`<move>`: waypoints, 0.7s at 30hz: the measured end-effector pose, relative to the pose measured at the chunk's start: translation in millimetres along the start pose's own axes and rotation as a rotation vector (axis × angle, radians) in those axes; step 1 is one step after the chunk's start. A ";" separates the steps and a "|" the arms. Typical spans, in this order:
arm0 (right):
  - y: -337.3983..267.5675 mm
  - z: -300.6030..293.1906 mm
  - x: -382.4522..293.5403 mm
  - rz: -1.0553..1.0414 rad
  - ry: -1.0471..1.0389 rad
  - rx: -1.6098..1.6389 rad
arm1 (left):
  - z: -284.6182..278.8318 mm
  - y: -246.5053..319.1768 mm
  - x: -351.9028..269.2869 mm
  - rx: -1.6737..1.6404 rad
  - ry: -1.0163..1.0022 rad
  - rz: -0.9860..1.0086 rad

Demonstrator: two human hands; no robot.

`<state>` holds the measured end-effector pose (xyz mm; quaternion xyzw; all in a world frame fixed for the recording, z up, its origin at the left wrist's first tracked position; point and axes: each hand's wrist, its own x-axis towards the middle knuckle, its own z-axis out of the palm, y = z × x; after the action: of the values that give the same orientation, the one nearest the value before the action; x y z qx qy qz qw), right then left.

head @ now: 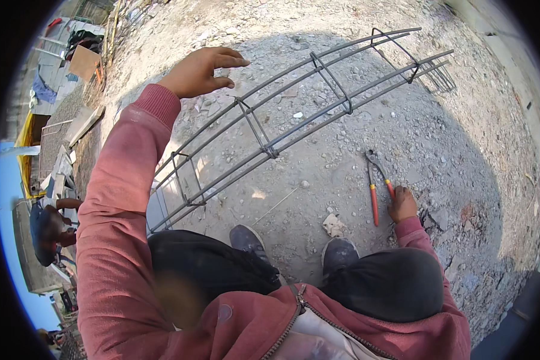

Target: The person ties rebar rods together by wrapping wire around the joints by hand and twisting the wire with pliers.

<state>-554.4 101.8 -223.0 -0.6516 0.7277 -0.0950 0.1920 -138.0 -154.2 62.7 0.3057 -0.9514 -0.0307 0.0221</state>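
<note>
A rebar cage (297, 130) of long steel bars joined by square wire stirrups (330, 76) runs diagonally before me, from my knee at lower left to the upper right. My left hand (204, 72) hovers just past the cage's far side, fingers apart with nothing in them. Down at the right, my right hand (403, 204) grips one red handle of a pair of end-cutting nippers (374, 191). The nippers' handles are spread, and their head points away from me. The other handle is free of my hand.
Rubble-strewn ground (315, 180) surrounds my shoes. A thin wire (274, 207) and a crumpled scrap (334, 225) lie near my feet. Another person (49, 229) is at far left, near boards (85, 126) and a gravel heap (67, 110). A pale concrete edge (508, 58) borders the right.
</note>
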 end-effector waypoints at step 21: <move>-303.7 -257.0 60.1 -0.358 -0.183 0.352 | -8.6 81.0 14.3 -1.194 0.474 0.019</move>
<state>-385.8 -26.5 119.1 -0.7324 0.5527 -0.1935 0.3474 -196.1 -97.2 77.5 0.2309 -0.7424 -0.4864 0.3986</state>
